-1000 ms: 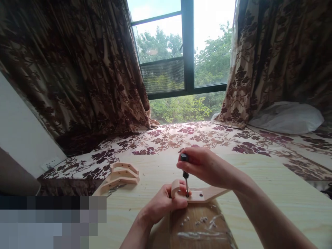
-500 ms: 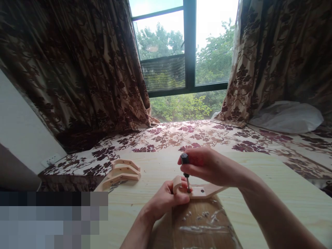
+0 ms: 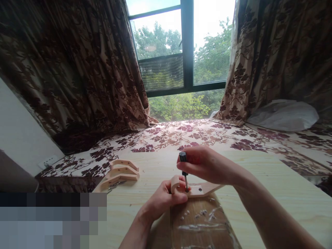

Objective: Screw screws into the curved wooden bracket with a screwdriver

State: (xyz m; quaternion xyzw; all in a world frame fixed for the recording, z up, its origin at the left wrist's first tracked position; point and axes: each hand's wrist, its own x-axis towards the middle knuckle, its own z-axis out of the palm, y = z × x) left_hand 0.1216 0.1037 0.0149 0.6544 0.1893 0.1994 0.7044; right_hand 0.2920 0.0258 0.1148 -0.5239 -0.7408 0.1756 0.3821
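Observation:
A pale wooden hook-shaped piece [image 3: 193, 192] lies across the far end of a brown, plastic-wrapped box [image 3: 199, 221]. My left hand [image 3: 166, 195] grips its curled end, with the thumb along the near edge. My right hand [image 3: 204, 162] is closed around the black handle of a screwdriver [image 3: 183, 157]. The screwdriver stands nearly upright, its tip at a hole in the piece beside my left fingers. A second, dark hole shows to the right. Several small screws [image 3: 203, 212] rest on the plastic of the box.
Several similar wooden pieces [image 3: 124, 171] lie at the left of the pale wooden board [image 3: 269, 193], with small metal items beside them. Behind are a floral-covered ledge [image 3: 186, 133], curtains, a window and a white plastic bag [image 3: 285, 116] at the right.
The whole view has shifted slightly, so things appear a little further left. Both hands keep their hold, and the screwdriver stays at the same hole.

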